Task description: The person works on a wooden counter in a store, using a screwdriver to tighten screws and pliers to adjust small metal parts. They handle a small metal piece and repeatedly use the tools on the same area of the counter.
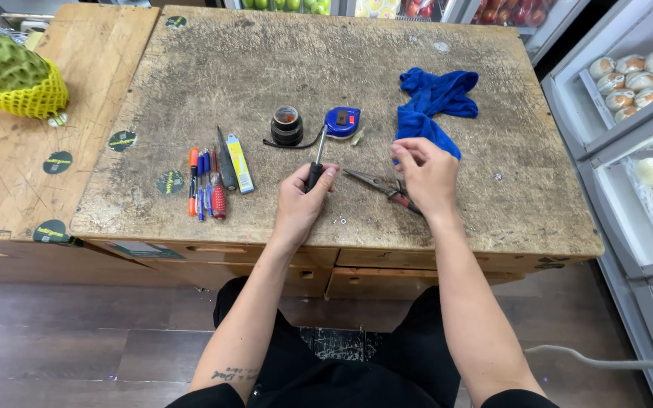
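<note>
Left hand (301, 198) fingers grip screwdriver (316, 165); right hand (426, 172) apart.

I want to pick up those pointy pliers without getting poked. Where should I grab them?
Grab the needle-nose pliers by the red handles near the right hand, coming from the table's front edge. The thin metal tips point left toward the left hand, so the handle end keeps fingers clear.

Left hand (301, 198) fisted (firm grip), right hand (426, 175) pinching, forearms extended
</note>
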